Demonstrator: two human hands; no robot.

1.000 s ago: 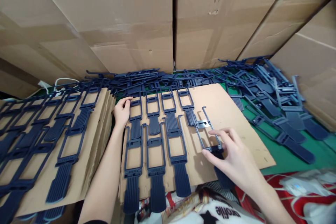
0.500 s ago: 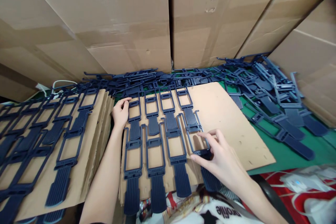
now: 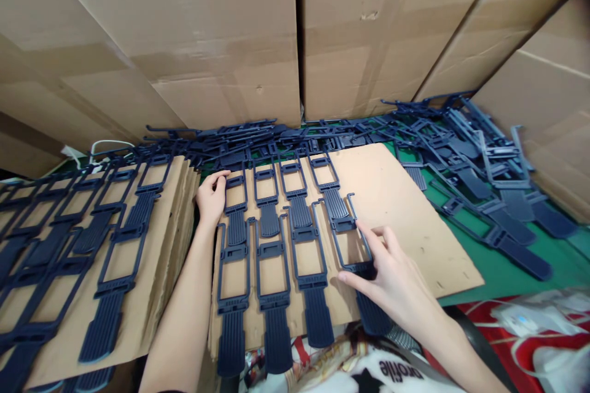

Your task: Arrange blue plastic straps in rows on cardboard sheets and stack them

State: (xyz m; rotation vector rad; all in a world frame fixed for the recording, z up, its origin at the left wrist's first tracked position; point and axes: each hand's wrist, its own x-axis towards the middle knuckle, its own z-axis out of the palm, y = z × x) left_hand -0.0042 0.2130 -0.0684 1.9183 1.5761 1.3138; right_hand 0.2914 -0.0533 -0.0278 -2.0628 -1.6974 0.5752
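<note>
Clock positions are taken from the middle of the board [image 3: 391, 209], twelve pointing away from the person.

Right hand [image 3: 391, 270]: at four o'clock, thumb and forefinger holding one frame [image 3: 358, 268] by its lower corner, other fingers bent. That frame lies at five o'clock, its ribbed foot [image 3: 372, 313] reaching past the board's near edge. Its upper end meets the foot of the frame above.

Left hand [image 3: 212, 199]: at ten o'clock, fingers curled at the board's edge, touching or just beside the first upper frame; whether it grips cannot be told.

Seven further frames lie on the board: four in the upper row, three in the lower. Stack [image 3: 170, 258] of cardboard at nine o'clock, bearing more frames. Loose pile [image 3: 461, 153] from eleven round to three o'clock, on the green table [image 3: 488, 276]. Cartons [image 3: 230, 24] stand at twelve.
</note>
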